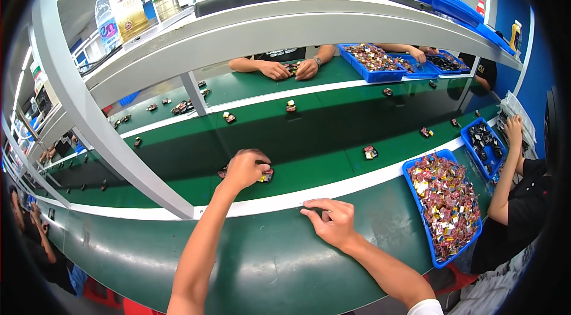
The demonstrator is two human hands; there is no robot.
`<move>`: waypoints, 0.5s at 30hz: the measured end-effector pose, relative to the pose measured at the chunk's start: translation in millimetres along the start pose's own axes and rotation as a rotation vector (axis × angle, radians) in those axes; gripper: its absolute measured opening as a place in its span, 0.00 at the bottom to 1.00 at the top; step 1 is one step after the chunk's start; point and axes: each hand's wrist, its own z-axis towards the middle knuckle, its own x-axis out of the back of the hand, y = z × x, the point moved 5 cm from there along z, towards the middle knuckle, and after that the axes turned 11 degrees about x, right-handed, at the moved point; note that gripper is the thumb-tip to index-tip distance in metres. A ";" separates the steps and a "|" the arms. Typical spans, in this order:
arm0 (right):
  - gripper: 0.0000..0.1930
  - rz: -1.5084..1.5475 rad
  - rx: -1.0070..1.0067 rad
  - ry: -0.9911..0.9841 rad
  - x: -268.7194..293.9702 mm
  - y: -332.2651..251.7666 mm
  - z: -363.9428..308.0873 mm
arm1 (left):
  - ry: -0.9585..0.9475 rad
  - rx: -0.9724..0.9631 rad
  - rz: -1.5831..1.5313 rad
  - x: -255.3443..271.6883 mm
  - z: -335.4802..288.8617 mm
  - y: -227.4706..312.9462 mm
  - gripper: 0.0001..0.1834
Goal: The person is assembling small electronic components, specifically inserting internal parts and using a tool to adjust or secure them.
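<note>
My left hand (242, 171) reaches over the white rail onto the green conveyor belt, fingers curled down. Right under it lies a small black part (266, 176) with red and yellow bits, and another dark bit shows at the hand's left side. Whatever those fingers may hold is hidden. Just inside the rail, above the green work surface (262, 255), my right hand (334, 223) is closed in a pinch. A thin sliver shows at its thumb and forefinger tips, too small to name.
A blue tray (410, 196) heaped with small reddish components stands at right, beside a blue tray (499, 163) of black parts and a co-worker's arm (505, 187). Similar parts (370, 152) dot the belt. A white post (107, 119) and overhead shelf (309, 18) frame the space. Co-workers' hands (306, 69) work opposite.
</note>
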 end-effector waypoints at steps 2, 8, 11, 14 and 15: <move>0.09 0.010 -0.001 -0.004 -1.4 -0.5 0.3 | -0.022 -0.020 0.109 -4.5 4.9 1.2 0.08; 0.09 0.008 0.004 0.021 -0.5 1.4 0.3 | -0.204 0.076 0.310 -11.1 17.9 7.3 0.08; 0.07 -0.027 -0.030 -0.011 -0.3 -2.7 4.2 | -0.246 0.158 0.307 -2.1 15.8 -8.2 0.07; 0.06 -0.021 -0.043 -0.025 -1.0 -2.4 4.3 | -0.277 0.238 0.064 6.6 5.7 -11.2 0.06; 0.06 -0.023 -0.047 -0.027 -0.2 -0.8 1.9 | -0.282 0.238 0.062 6.9 -0.9 -3.7 0.06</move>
